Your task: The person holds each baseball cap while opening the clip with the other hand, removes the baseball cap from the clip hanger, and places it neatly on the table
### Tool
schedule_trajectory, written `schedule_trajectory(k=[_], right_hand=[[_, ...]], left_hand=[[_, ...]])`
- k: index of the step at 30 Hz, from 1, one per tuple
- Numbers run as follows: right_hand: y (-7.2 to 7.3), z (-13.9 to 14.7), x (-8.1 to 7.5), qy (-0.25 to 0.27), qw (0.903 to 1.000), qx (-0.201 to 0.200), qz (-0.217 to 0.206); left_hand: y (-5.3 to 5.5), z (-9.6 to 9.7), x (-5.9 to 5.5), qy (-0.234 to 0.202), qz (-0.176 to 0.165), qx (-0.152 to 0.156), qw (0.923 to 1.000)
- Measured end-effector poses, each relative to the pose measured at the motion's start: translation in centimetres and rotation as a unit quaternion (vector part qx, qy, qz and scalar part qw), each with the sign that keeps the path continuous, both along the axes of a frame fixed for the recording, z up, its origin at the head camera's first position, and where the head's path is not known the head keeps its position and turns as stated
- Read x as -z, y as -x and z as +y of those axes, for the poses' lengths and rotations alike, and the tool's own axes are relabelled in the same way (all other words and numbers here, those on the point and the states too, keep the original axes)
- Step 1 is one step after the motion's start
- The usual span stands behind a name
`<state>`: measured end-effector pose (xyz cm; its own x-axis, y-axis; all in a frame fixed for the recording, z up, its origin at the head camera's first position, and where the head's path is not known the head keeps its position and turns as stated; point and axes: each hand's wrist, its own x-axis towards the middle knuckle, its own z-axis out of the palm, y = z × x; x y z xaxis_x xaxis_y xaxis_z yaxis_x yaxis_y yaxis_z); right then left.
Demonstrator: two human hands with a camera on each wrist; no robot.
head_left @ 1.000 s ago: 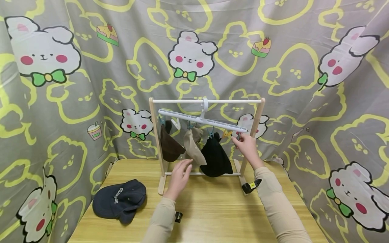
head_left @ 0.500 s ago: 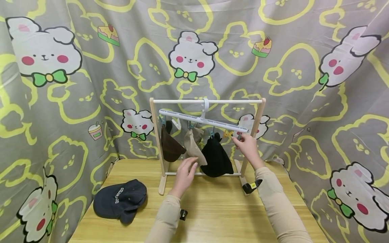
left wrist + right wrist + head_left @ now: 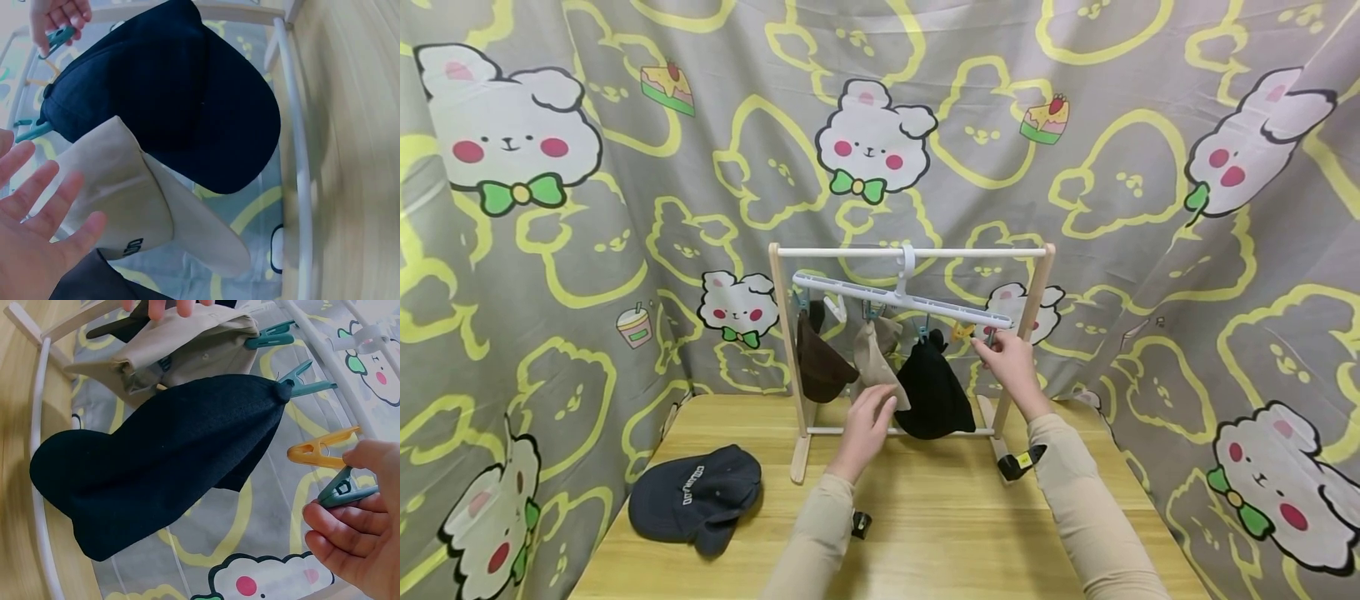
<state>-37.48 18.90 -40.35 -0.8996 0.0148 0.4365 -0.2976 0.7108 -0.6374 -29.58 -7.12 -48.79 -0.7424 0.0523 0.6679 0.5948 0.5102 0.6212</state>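
Observation:
My right hand pinches a teal clothespin at the low right end of the white hanger; nothing hangs from that clip. Beside it, a yellow clothespin dangles bare. A black cap hangs by a teal clip left of these. In the middle hangs a beige cap, and a dark brown cap is at the left end. My left hand, fingers spread in the left wrist view, is held up close to the beige cap and overlaps its brim in the head view.
The tilted hanger hooks over the top bar of a small wooden stand. A navy cap with white lettering lies on the wooden table at left. A white clothespin hangs between the brown and beige caps. Patterned curtains enclose the table.
My left hand has shifted right and slightly up, along the beige cap's brim toward the black cap. The right hand has kept its pinch on the clothespin in the same place.

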Motion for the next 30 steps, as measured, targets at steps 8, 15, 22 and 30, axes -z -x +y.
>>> schedule_trajectory(k=[8,15,22,30], right_hand=[[-0.1,0.0,0.0,0.016,0.9999,0.0,0.001],[-0.2,0.1,-0.1,0.013,0.9999,0.005,0.003],[-0.3,0.1,-0.2,0.03,0.9995,0.006,0.001],[-0.2,0.0,-0.1,0.028,0.9996,0.006,0.001]], left_hand=[[0.5,0.9,-0.7,-0.013,-0.006,0.017,0.9997],[0.9,1.8,-0.8,-0.016,-0.002,0.022,0.9996],[1.0,2.3,-0.8,-0.02,-0.029,0.043,0.9985],[1.2,2.9,-1.1,-0.033,-0.057,0.063,0.9958]])
